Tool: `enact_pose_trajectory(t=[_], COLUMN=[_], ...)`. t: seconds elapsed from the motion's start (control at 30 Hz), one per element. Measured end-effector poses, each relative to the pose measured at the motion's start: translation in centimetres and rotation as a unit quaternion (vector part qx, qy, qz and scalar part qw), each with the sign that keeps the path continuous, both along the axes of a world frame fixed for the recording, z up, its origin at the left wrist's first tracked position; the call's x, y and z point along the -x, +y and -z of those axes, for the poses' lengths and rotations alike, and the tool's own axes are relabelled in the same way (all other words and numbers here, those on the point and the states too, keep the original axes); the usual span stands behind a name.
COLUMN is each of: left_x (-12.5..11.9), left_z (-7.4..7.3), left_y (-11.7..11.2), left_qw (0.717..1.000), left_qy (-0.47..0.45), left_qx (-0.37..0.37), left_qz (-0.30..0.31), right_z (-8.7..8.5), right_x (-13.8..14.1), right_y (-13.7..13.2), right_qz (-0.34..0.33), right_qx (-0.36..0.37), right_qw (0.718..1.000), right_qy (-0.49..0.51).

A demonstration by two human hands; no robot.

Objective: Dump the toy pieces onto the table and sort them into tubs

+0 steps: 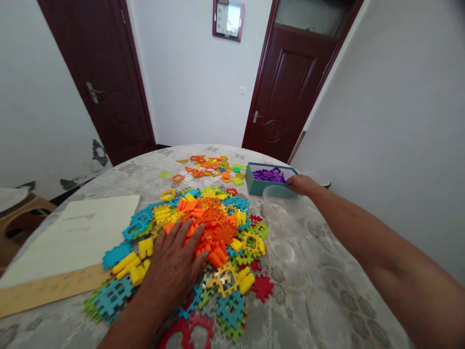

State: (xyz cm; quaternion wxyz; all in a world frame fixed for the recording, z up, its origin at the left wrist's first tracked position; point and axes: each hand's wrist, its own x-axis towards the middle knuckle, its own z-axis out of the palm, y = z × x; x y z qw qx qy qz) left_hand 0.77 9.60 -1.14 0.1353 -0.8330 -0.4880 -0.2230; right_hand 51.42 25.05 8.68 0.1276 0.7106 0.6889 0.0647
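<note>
My left hand (pixel 178 252) lies with its fingers spread over a heap of orange plastic building pieces (pixel 214 223). Around and beneath that heap are yellow pieces (pixel 125 264), blue toothed plates (pixel 112 293), and green and red ones (pixel 262 287). Out to the right, my right hand (pixel 301 185) grips the right corner of a teal box (pixel 254 186), with fingertips over its rim. Inside this box sits a pile of purple pieces (pixel 269 175).
Clear plastic containers (pixel 290 247) stand right of the heap. Farther back lie mixed pieces (pixel 207 169) with white ones among them. A pale paper sheet (pixel 83 225) and a tan strip (pixel 54 291) are at left, on the round patterned table (pixel 283 315). A stool (pixel 27 213) stands beyond.
</note>
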Motion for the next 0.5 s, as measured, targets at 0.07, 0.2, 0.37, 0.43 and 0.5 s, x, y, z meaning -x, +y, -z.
enact_pose_trajectory(t=[0.07, 0.2, 0.37, 0.43, 0.5], left_x=[-0.1, -0.2, -0.4, -0.6, -0.8], left_z=[0.0, -0.2, -0.8, -1.1, -1.3], left_y=[0.0, -0.1, -0.6, -0.8, -0.9], left_qw=[1.0, 0.999, 0.999, 0.998, 0.998], left_qy=[-0.009, -0.032, -0.034, -0.032, -0.034], left_qx=[0.004, 0.018, 0.039, 0.045, 0.049], left_qz=[0.002, 0.002, -0.007, -0.016, -0.029], right_z=[-0.3, -1.1, -4.0, -5.9, -8.1], right_x=[0.0, 0.5, 1.4, 2.1, 3.0], right_y=[-0.3, -0.7, -1.0, -1.6, -2.7], right_qz=[-0.003, 0.003, 0.006, -0.001, -0.011], right_qx=[-0.012, -0.039, -0.067, -0.087, -0.111], right_qw=[1.0, 0.999, 0.996, 0.993, 0.989], right_qy=[-0.009, -0.029, -0.059, -0.076, -0.092])
